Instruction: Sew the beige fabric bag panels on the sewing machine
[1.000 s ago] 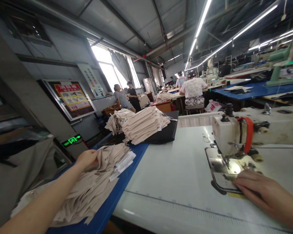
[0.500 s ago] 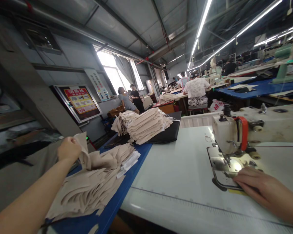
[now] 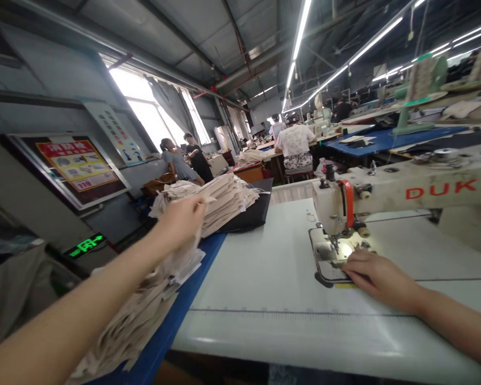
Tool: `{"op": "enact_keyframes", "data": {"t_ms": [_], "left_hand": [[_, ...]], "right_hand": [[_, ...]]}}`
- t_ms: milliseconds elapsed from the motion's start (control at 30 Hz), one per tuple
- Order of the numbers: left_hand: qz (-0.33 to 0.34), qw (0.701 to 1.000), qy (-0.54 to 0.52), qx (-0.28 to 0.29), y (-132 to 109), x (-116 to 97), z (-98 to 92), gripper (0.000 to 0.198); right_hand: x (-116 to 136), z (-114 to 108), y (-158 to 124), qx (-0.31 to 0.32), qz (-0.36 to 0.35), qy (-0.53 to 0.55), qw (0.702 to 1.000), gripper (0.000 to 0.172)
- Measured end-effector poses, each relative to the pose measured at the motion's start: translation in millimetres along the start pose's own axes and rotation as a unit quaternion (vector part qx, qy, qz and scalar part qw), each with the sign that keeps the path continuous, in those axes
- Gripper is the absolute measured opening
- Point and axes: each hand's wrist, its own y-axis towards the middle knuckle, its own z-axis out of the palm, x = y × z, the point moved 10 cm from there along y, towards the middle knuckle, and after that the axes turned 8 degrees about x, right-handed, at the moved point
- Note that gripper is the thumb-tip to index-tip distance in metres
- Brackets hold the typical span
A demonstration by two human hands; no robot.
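Note:
My left hand [image 3: 184, 220] is closed on a beige fabric piece [image 3: 209, 199]. Its corner pokes out past my fingertips, and paler cloth hangs below. Under my left forearm lies a loose pile of beige fabric pieces [image 3: 134, 315], partly hidden by the arm. Just beyond the hand rises a neat stack of beige fabric pieces [image 3: 225, 200]. On the right, my right hand [image 3: 379, 275] rests beside the needle plate [image 3: 324, 250] of a sewing machine [image 3: 388, 184]. Its fingers are curled together, and anything between them is hidden.
The white machine table [image 3: 260, 272] has a ruler strip along its front. A blue surface [image 3: 166, 326] adjoins on the left, and a black folder-like item [image 3: 250, 220] lies under the stack. Several people work or stand farther back. A lit green exit sign [image 3: 86, 245] is at left.
My left hand has moved right and away from me, from the loose pile toward the stack, with fabric in it. The view has turned right; my right hand stays by the needle plate.

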Motion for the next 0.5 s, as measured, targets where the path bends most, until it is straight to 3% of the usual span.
{"op": "enact_keyframes", "data": {"t_ms": [133,233,333,500], "left_hand": [[0.087,0.972,-0.139,0.167,-32.6,-79.1,139.8,0.021],[0.107,0.924,-0.249,0.27,-56.2,-118.7,220.7,0.021],[0.099,0.878,-0.338,0.324,-64.5,-135.6,257.5,0.02],[0.09,0.833,-0.418,0.351,-63.9,-137.2,260.8,0.028]], "right_hand": [[2.0,-2.3,2.7,-0.006,0.005,-0.011,1.0,0.034],[4.9,-6.1,5.2,-0.018,0.009,-0.02,1.0,0.032],[4.7,-5.5,8.5,-0.009,0.019,-0.032,0.999,0.028],[11.8,-4.0,13.3,0.01,0.011,-0.03,0.999,0.022]]}}
